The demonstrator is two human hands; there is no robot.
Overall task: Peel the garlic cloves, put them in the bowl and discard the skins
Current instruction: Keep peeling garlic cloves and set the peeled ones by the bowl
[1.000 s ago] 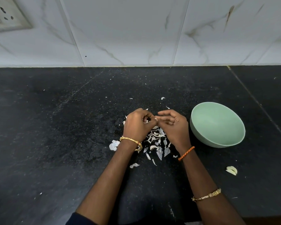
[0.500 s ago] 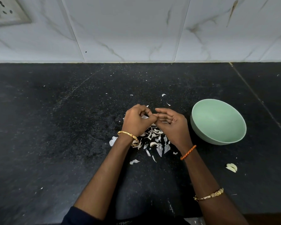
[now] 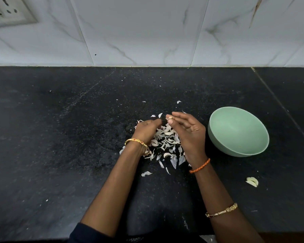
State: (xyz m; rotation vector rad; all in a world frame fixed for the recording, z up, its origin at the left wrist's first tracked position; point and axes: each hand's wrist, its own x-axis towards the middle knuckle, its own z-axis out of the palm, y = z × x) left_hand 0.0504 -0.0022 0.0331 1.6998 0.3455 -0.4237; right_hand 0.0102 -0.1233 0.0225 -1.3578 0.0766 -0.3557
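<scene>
My right hand (image 3: 188, 135) pinches a small garlic clove (image 3: 169, 118) between thumb and forefinger, just above a pile of white garlic skins (image 3: 167, 140) on the black counter (image 3: 60, 137). My left hand (image 3: 146, 131) is lowered onto the left side of the pile, back up, fingers curled under and hidden. The two hands are a little apart. A pale green bowl (image 3: 239, 132) stands to the right of my right hand, and its visible inside looks bare. A couple of pale garlic pieces (image 3: 252, 181) lie on the counter nearer me, to the right of my right forearm.
A white marble-tiled wall (image 3: 147, 32) rises behind the counter, with a switch socket (image 3: 9, 13) at the top left. Stray skin flakes (image 3: 178, 102) lie beyond the pile. A seam (image 3: 279, 106) crosses the counter right of the bowl.
My hands were together working on the clove. Now they have parted: the right one keeps the clove raised and the left one has dropped onto the skin pile.
</scene>
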